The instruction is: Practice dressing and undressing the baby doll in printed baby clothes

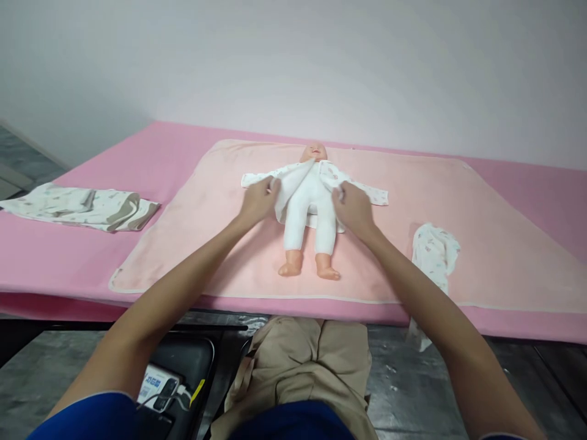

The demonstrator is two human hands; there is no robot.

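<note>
A baby doll (308,208) lies on its back on a light pink blanket (229,244), head towards the wall, bare feet towards me. It wears white leggings, and a white printed top (367,194) lies spread open under it. My left hand (257,198) is closed on the left flap of the top, folding it over the doll's chest. My right hand (351,205) pinches the right flap beside the doll's waist.
A folded printed cloth (82,206) lies at the far left of the pink mattress (151,153). A small crumpled printed garment (433,250) sits on the blanket to the right. A black case with a device (158,382) stands on the floor by my knees.
</note>
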